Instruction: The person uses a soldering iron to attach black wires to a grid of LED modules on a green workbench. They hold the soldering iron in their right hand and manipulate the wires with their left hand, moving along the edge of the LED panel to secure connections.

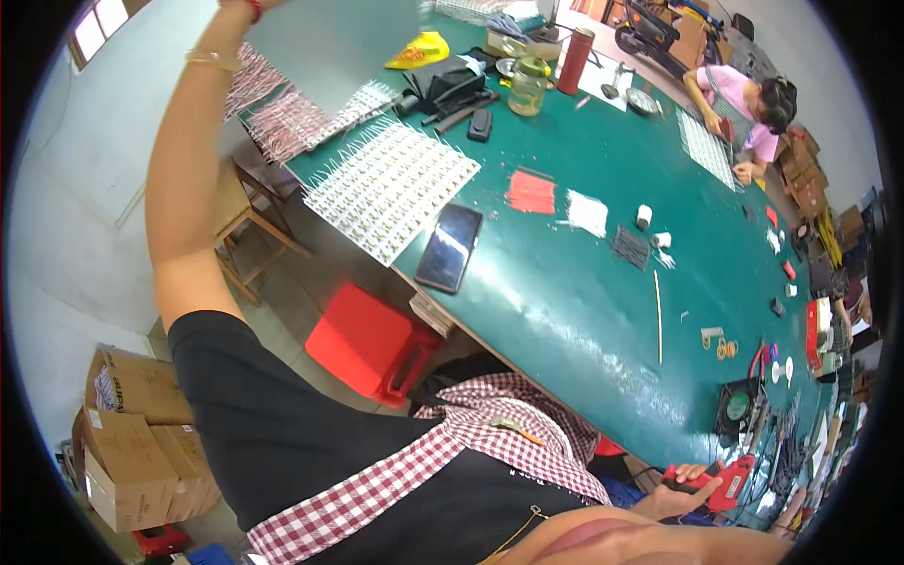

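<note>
My left arm is raised along the left side, and my left hand point(270, 4) is cut off at the top edge, with its fingers out of sight. A red band circles that wrist. At the lower right, my right hand point(686, 492) is wrapped round a red-and-black hand tool point(731, 485); its exact kind is unclear. On the green table point(556, 311) lies a white panel point(391, 184) with rows of small dark pieces and thin white strands along its far edge. A dark smartphone point(450, 249) rests beside the panel at the table edge.
Red sticks point(531, 192), white sticks point(588, 213) and dark sticks point(631, 247) lie mid-table. Behind stand a jar point(528, 89) and a red flask point(575, 61). A co-worker point(744, 104) handles another panel. A red stool point(367, 341) and cartons point(137, 471) are at left.
</note>
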A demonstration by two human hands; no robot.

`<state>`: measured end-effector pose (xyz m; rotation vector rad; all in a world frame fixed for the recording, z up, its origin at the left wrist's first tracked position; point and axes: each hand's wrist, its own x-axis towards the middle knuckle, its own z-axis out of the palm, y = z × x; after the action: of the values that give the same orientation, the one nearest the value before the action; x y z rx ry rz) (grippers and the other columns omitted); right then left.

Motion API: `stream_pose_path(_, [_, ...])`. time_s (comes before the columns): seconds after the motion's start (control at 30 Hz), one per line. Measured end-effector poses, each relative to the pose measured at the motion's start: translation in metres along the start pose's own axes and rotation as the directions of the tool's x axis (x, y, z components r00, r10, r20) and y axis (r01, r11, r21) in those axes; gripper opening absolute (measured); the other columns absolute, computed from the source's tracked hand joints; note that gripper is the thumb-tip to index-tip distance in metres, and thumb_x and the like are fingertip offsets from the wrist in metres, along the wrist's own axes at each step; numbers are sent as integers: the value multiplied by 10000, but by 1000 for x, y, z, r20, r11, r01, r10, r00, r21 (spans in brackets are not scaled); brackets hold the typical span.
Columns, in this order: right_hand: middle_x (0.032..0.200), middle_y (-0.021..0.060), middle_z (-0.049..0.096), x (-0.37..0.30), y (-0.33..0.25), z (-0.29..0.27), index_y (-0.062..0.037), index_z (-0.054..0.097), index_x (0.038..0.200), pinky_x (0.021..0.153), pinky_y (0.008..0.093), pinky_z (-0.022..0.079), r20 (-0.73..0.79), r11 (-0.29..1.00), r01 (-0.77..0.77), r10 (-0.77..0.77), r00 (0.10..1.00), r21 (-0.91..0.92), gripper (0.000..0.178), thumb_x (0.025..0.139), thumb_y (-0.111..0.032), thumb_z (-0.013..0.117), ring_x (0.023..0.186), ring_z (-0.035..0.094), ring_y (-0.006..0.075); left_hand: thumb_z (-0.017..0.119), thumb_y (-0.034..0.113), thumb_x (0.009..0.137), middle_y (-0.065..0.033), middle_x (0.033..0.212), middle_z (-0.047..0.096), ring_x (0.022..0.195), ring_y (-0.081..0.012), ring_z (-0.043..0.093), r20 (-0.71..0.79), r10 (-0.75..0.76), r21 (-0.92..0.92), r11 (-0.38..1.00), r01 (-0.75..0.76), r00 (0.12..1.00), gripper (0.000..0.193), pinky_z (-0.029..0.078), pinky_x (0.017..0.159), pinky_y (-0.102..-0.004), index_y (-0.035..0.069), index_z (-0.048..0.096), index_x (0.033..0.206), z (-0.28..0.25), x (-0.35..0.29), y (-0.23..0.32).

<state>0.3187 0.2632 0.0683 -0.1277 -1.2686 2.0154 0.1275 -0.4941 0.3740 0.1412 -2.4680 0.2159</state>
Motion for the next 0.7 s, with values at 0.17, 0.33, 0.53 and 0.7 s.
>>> stream_pose_path(0.17, [648,3,426,-6,-17,29,-98,454,1259,478,209,327,-126,998,-25,17,992,-64,405,981,-391,480,485,374,82,499,76,857,-248,834,658,771,-395,660,-128,-124,304,940,158,984,128,537,683,-491,-3,517,955,161,16,-46])
stream_pose_path(0.33, [634,21,422,-3,-10,34,-93,437,1276,488,239,352,-57,996,-1,-4,998,-86,422,970,-377,505,488,375,103,502,192,891,-57,920,612,873,-232,642,-463,-23,678,635,371,886,156,502,758,-518,123,564,1017,277,-43,-78])
stream_pose_path(0.53, [632,21,423,-13,-13,54,-91,433,1276,486,240,351,-89,992,2,-13,996,-123,424,970,-375,507,486,372,103,453,194,926,-200,1288,532,1108,-420,548,82,-305,554,805,211,949,292,348,917,-703,95,532,1189,365,-101,-38])
stream_pose_path(0.7, [631,22,423,-13,-8,57,-90,429,1277,484,241,351,-62,993,-16,9,998,-119,425,969,-373,508,483,370,103,379,216,967,-211,1382,444,1218,-473,444,190,-650,487,713,504,736,376,252,953,-745,106,478,1313,399,-131,-28])
